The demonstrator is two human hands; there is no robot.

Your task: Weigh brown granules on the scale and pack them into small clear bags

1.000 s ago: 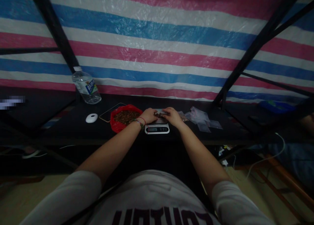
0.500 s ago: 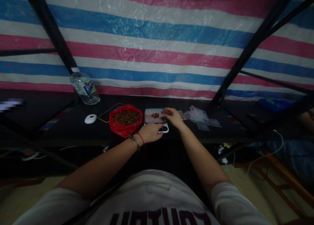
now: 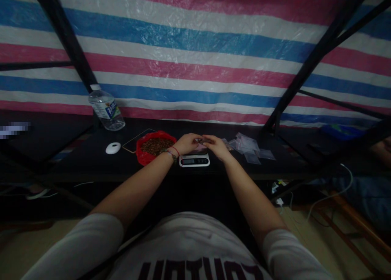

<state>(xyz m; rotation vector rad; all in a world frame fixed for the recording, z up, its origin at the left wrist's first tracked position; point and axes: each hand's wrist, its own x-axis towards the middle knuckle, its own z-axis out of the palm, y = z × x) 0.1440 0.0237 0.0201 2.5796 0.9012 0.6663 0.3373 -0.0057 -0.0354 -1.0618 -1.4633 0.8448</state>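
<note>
Over the middle of the black tabletop [image 3: 91, 158], both hands meet above a white digital scale [image 3: 194, 160], whose display faces the person's body. The right hand [image 3: 217, 146] has thumb and fingers drawn together on a small brownish item [image 3: 201, 141] above the weighing plate [image 3: 198, 149]; it is too dim to tell just what it is. The left hand [image 3: 187, 143] bends its fingertips to the same spot, but whether its grip is closed on the item cannot be told.

The left hand and wrist lie across the near-right side of a red plastic bag [image 3: 141, 154], open and full of small brown pieces [image 3: 155, 145], and also hide part of the plate. Left of the bag are a thin light-rimmed object [image 3: 129, 151] and a white oval device [image 3: 113, 148], with a clear labelled bottle [image 3: 106, 110] upright behind them, near the left black post [image 3: 69, 40].

Just beyond the right hand, partly covered by it, lies a small filled bag [image 3: 227, 146]; next to that, clear empty plastic bags [image 3: 246, 143] are spread in a loose pile. The right black post [image 3: 301, 78] slants up behind them. A striped plastic sheet [image 3: 189, 72] closes off the back.
</note>
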